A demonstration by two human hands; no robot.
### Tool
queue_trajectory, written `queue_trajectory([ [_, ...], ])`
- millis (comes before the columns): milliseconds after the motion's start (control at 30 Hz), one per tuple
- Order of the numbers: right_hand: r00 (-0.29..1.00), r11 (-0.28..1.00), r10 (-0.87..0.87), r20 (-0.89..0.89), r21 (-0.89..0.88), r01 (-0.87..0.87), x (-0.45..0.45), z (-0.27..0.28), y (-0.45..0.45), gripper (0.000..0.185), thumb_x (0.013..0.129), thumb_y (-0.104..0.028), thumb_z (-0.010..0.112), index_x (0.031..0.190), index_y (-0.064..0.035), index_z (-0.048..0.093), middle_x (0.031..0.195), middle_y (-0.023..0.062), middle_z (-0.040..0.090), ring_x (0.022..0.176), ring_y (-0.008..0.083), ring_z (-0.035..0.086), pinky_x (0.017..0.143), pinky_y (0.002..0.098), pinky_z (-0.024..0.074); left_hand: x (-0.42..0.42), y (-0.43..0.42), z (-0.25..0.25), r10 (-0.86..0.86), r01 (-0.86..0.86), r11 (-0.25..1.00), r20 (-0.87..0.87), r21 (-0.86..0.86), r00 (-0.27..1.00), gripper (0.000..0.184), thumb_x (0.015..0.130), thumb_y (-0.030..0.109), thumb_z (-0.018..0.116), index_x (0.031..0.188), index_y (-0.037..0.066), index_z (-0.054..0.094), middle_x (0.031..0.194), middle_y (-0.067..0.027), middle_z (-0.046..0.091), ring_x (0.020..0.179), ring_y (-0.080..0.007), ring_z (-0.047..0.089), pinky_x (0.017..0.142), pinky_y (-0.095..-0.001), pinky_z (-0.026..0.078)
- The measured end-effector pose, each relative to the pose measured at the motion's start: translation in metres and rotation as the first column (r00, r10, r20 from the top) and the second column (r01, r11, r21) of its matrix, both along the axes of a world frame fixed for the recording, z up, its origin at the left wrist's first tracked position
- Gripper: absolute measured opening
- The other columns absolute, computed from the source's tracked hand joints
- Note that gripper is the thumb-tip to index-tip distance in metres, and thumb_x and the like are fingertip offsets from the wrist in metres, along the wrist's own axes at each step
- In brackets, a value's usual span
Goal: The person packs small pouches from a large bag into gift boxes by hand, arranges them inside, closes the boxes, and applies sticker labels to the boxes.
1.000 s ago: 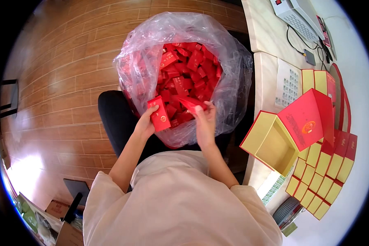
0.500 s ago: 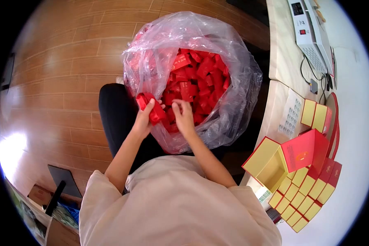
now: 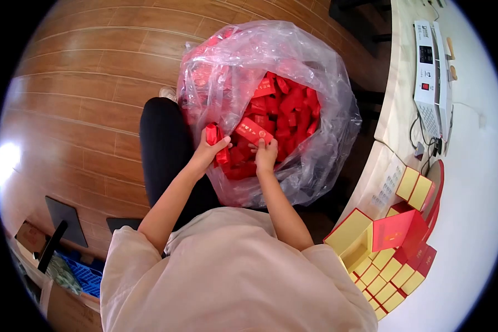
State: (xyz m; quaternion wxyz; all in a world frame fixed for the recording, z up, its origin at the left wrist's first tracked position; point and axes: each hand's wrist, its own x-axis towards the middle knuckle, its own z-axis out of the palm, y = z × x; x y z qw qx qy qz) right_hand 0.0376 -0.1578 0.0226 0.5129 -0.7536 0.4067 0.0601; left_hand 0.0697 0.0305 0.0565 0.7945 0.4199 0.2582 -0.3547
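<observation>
Brown flooring [image 3: 102, 105] lies behind as the previously empty right hand [image 3: 266, 157] now pinches a red packet [image 3: 253, 130], the left hand [image 3: 207, 151] clasping red packaging [image 3: 212, 133], occupying both.

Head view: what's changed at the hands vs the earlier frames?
Right hand: held a packet at first, looked empty half a second ago, now fingers a printed packet over the bag. Left hand: its red packet has turned, emblem out of sight. Camera shifted. Unchanged: bag full of packets, box open.
</observation>
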Motion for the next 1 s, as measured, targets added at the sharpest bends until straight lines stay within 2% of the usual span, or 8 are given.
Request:
queue_trajectory([
  [67,0.914,0.760,-0.398,-0.086,0.527,0.380,-0.012,0.009,-0.013,0.018,0.093,-0.012,0.052,0.109,-0.0034,0.051,0.095,0.0164,0.068,0.070,0.0224,0.067,0.062,0.0308,0.0530,-0.001,-0.002,-0.006,-0.016,0.013,0.998,0.040,0.069,0.999,0.075,0.084,0.023,0.073,0.139,0.010,0.024,0.117,-0.0093,0.050,0.102,-0.0198,0.059,0.091,-0.0342,0.046],
  [133,0.808,0.565,-0.547,-0.218,0.616,0.549,-0.017,0.026,-0.012,0.018,0.093,-0.011,0.051,0.111,-0.0052,0.052,0.099,0.0157,0.067,0.075,0.0190,0.066,0.063,0.0271,0.0518,-0.003,-0.006,-0.011,-0.043,0.031,0.993,0.103,0.118,0.994,0.083,0.080,0.024,0.076,0.142,0.011,0.023,0.123,-0.0114,0.048,0.108,-0.0203,0.054,0.096,-0.0343,0.043],
  [333,0.982,0.320,-0.016,-0.186,0.930,0.181,-0.025,0.050,0.019,0.014,0.097,-0.018,0.050,0.095,-0.0081,0.060,0.081,0.0059,0.064,0.066,0.0154,0.059,0.061,0.0247,0.0460,-0.004,-0.011,-0.007,-0.121,0.009,0.967,0.433,0.253,0.893,0.090,0.076,0.025,0.079,0.145,0.012,0.022,0.133,-0.0148,0.041,0.120,-0.0238,0.046,0.102,-0.0355,0.037],
  [500,0.778,0.774,0.564,-0.277,0.507,-0.380,0.029,0.054,0.010,0.028,0.091,-0.029,0.057,0.107,-0.0056,0.057,0.088,0.0050,0.064,0.066,0.0139,0.059,0.058,0.0252,0.0462,0.001,-0.007,-0.009,-0.079,-0.046,0.957,0.408,0.287,0.909,0.091,0.075,0.028,0.079,0.145,0.013,0.022,0.136,-0.0154,0.038,0.125,-0.0254,0.041,0.105,-0.0371,0.034],
  [600,0.978,0.977,0.205,0.041,-0.074,-0.202,0.062,-0.008,-0.017,0.046,0.084,-0.027,0.070,0.117,-0.0001,0.052,0.098,0.0083,0.063,0.079,0.0139,0.059,0.065,0.0288,0.0496,0.005,-0.011,-0.004,-0.064,-0.047,0.958,0.372,0.282,0.926,0.092,0.076,0.030,0.079,0.144,0.012,0.022,0.136,-0.0156,0.038,0.125,-0.0257,0.041,0.105,-0.0376,0.034],
  [700,0.997,0.963,-0.046,-0.063,0.263,0.061,0.122,-0.027,-0.040,0.056,0.085,-0.032,0.069,0.124,0.0010,0.046,0.104,0.0098,0.059,0.079,0.0180,0.060,0.064,0.0290,0.0496,0.004,-0.015,-0.015,-0.035,-0.045,0.972,0.331,0.230,0.943,0.092,0.075,0.030,0.079,0.144,0.011,0.021,0.136,-0.0158,0.038,0.125,-0.0256,0.041,0.105,-0.0376,0.034],
  [833,0.949,0.935,-0.272,-0.157,0.191,0.300,0.168,-0.034,-0.024,0.049,0.081,-0.029,0.074,0.114,-0.0008,0.051,0.094,0.0083,0.059,0.066,0.0176,0.058,0.055,0.0316,0.0482,0.005,-0.019,-0.019,0.004,-0.070,0.982,0.345,0.177,0.939,0.095,0.074,0.030,0.081,0.144,0.011,0.020,0.135,-0.0164,0.040,0.124,-0.0255,0.043,0.105,-0.0373,0.034],
  [1000,0.966,0.932,-0.100,-0.239,0.316,0.175,0.166,-0.043,-0.041,0.022,0.081,-0.022,0.073,0.091,-0.0080,0.059,0.076,0.0031,0.060,0.062,0.0148,0.056,0.051,0.0295,0.0430,0.003,-0.018,-0.016,-0.048,-0.009,0.981,0.286,0.196,0.957,0.096,0.072,0.032,0.081,0.144,0.010,0.021,0.134,-0.0158,0.041,0.122,-0.0243,0.044,0.104,-0.0368,0.035],
])
